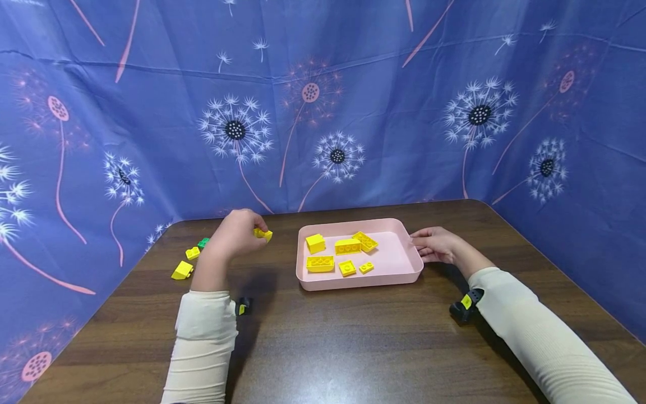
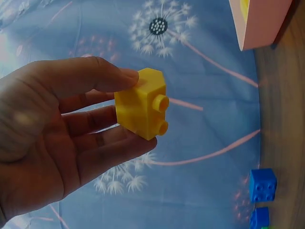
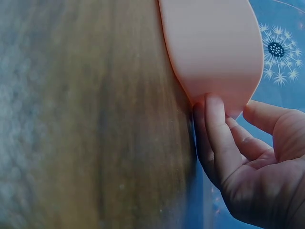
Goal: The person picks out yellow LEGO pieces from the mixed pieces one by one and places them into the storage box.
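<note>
My left hand is raised above the table, left of the pink tray. Its thumb and fingers pinch a yellow toy building brick, which has a sloped end and two studs showing in the left wrist view. At the tray's right end is my right hand. In the right wrist view its thumb is at the rim and its fingertips touch the outer wall. Several yellow bricks lie apart inside the tray, among them a long one and a small one.
Beside my left forearm lie two yellow bricks, one sloped and one squarish, and a green brick. Blue bricks show in the left wrist view. A blue patterned cloth hangs behind the brown table.
</note>
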`<action>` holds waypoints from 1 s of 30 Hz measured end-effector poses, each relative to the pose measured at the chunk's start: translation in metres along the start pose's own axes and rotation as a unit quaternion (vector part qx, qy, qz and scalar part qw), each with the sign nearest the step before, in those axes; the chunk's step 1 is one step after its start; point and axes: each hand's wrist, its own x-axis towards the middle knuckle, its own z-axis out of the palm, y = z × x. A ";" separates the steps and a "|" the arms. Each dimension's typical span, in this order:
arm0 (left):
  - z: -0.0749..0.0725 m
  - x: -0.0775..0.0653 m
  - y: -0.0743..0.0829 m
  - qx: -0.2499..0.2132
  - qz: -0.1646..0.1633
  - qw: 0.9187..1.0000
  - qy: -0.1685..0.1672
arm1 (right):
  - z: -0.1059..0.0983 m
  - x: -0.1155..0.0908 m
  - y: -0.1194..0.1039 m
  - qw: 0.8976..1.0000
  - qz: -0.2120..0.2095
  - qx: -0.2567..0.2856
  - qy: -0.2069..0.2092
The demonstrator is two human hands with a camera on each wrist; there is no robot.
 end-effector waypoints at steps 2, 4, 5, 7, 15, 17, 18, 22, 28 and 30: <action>0.003 0.002 0.004 -0.005 0.002 1.000 -0.002 | 0.000 0.000 0.000 1.000 -0.001 0.000 -0.003; 0.006 0.004 0.008 -0.012 0.006 1.000 -0.006 | 0.000 0.000 -0.001 1.000 -0.001 0.000 -0.004; 0.008 0.006 0.010 -0.013 0.009 1.000 -0.006 | 0.000 -0.001 -0.001 1.000 -0.001 0.000 -0.004; 0.011 0.007 0.013 -0.014 0.016 1.000 -0.008 | 0.000 -0.001 -0.001 1.000 -0.002 -0.001 -0.005; 0.023 0.013 0.029 -0.021 0.026 0.999 -0.042 | 0.002 -0.002 -0.001 1.000 -0.007 -0.007 -0.009; 0.026 0.014 0.033 -0.024 0.026 0.998 -0.049 | 0.002 -0.003 -0.001 1.000 -0.007 -0.007 -0.008; 0.027 0.014 0.035 -0.028 0.023 0.998 -0.052 | 0.002 -0.004 -0.001 1.000 -0.007 -0.007 -0.007; 0.032 0.014 0.043 -0.040 0.027 0.998 -0.051 | 0.001 -0.003 -0.001 1.000 -0.006 -0.006 -0.005; 0.041 0.017 0.051 -0.050 0.055 0.995 -0.068 | 0.001 -0.003 0.000 1.000 -0.011 -0.005 -0.008; 0.044 0.018 0.053 -0.049 0.060 0.994 -0.077 | 0.002 -0.002 0.001 1.000 -0.009 -0.002 -0.006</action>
